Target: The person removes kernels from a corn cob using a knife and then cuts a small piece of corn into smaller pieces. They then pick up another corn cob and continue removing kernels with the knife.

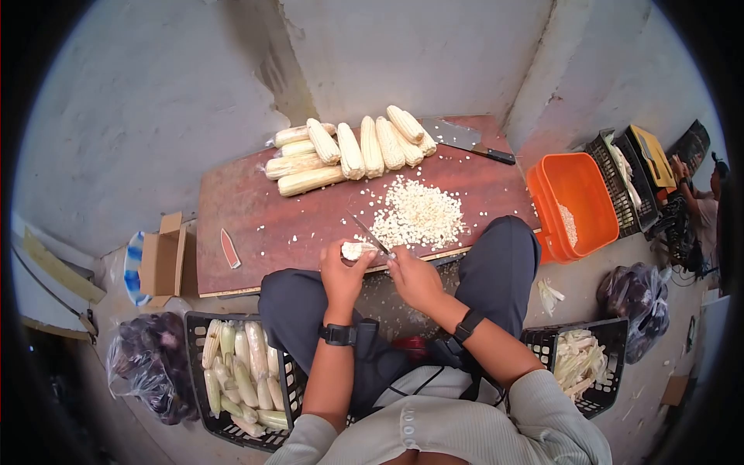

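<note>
Cob of pale cream corn [355,250], short and mostly wrapped by fingers, sits in the left hand [341,273], at frame centre, over the near edge of the reddish-brown rectangular worktop [302,226]. Left hand: fingers closed round the cob. Right hand [413,277]: clenched on the handle of a slim metal knife [370,235], blade pointing to upper left, right beside the cob; blade contact cannot be confirmed. Just beyond both hands, slightly right, lies a loose heap of cream-white kernels [420,213]. A stack of whole husked pale yellow cobs [372,149] stands farther off, upper centre, next to a broad steel cleaver with black handle [457,136].

Obscured: lower part of the held cob, under the fingers; most of the knife handle, inside the right hand. Contents of the clear plastic bag at lower left [151,368] are dark, hard to identify. Another person at the right edge [707,205] is partly lost in the black surround.

Markings: small ring shapes run down the light grey ribbed shirt [409,425], lower centre; cannot tell whether print or fastenings.
</note>
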